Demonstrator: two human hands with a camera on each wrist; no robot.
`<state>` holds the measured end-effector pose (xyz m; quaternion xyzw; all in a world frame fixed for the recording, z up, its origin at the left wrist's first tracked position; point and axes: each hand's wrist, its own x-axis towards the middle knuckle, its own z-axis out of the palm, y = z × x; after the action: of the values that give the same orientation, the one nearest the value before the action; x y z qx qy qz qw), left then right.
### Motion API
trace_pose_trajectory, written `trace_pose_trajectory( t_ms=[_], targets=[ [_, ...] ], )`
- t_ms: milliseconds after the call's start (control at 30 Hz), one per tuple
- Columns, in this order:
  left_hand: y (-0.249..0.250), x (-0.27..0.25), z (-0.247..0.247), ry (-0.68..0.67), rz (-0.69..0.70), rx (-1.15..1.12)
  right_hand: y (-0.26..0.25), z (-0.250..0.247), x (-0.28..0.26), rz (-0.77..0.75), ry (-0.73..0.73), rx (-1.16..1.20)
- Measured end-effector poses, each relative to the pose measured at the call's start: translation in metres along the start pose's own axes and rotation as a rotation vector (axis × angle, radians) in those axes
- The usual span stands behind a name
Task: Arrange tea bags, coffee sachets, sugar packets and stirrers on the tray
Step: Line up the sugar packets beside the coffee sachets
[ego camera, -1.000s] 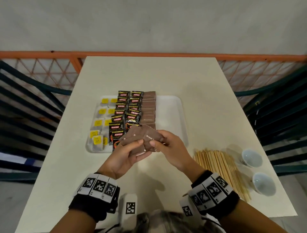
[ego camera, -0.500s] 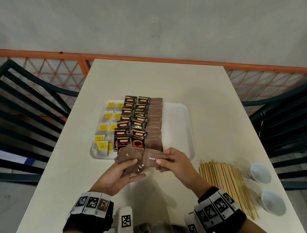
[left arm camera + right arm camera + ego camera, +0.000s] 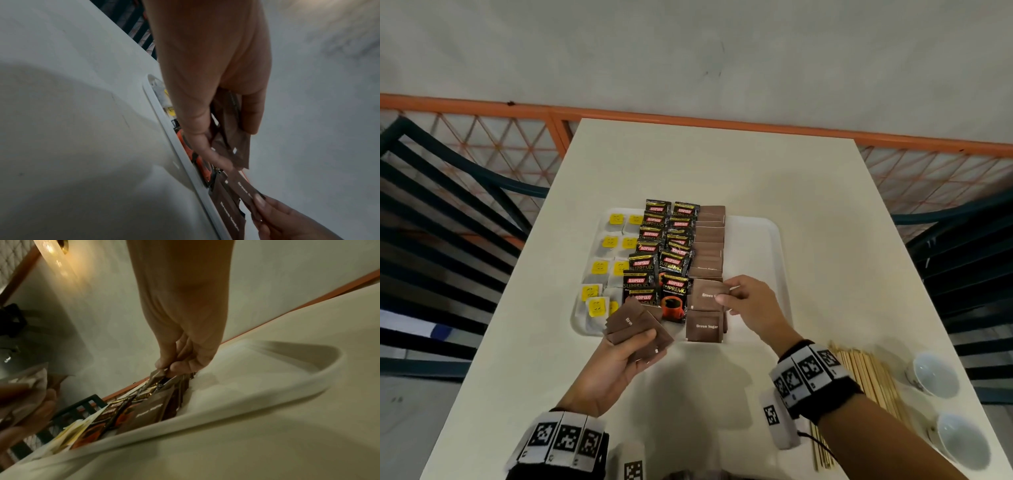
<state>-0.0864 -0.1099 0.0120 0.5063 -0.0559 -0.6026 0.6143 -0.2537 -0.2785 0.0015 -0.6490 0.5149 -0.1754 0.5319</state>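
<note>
A white tray (image 3: 763,246) holds yellow-tagged tea bags (image 3: 599,267) on its left, black coffee sachets (image 3: 671,263) in two columns, and a column of brown sugar packets (image 3: 709,240). My right hand (image 3: 726,295) pinches one brown sugar packet (image 3: 707,295) low over the near end of that column, just beyond the nearest laid packet (image 3: 705,327). My left hand (image 3: 640,342) grips a small fan of brown sugar packets (image 3: 630,322) at the tray's near edge. In the left wrist view the thumb and fingers (image 3: 201,146) clamp the fan (image 3: 232,142). Wooden stirrers (image 3: 866,373) lie on the table at the right.
Two small white cups (image 3: 931,375) (image 3: 962,440) stand at the table's right near edge beside the stirrers. The tray's right half (image 3: 753,274) is bare. Dark chairs (image 3: 448,222) flank the table, and an orange railing (image 3: 688,118) runs behind it.
My right hand has pulled one packet from the fan and carried it forward and right onto the sugar column. My left hand stays near the tray's front edge with the rest.
</note>
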Motion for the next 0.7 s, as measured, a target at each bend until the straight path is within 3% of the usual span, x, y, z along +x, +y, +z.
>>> trace_pose_trajectory(
  t_ms=[333, 533, 700],
  targets=[
    [-0.004, -0.001, 0.002, -0.016, -0.04, -0.028, 0.007, 0.009, 0.005, -0.114, 0.056, -0.266],
    [0.0, 0.003, 0.016, -0.016, -0.094, -0.108, -0.01, 0.012, -0.011, -0.187, 0.115, -0.289],
    [0.002, 0.002, 0.027, -0.081, -0.073, 0.042, -0.039, 0.022, -0.039, -0.265, -0.214, -0.142]
  ],
)
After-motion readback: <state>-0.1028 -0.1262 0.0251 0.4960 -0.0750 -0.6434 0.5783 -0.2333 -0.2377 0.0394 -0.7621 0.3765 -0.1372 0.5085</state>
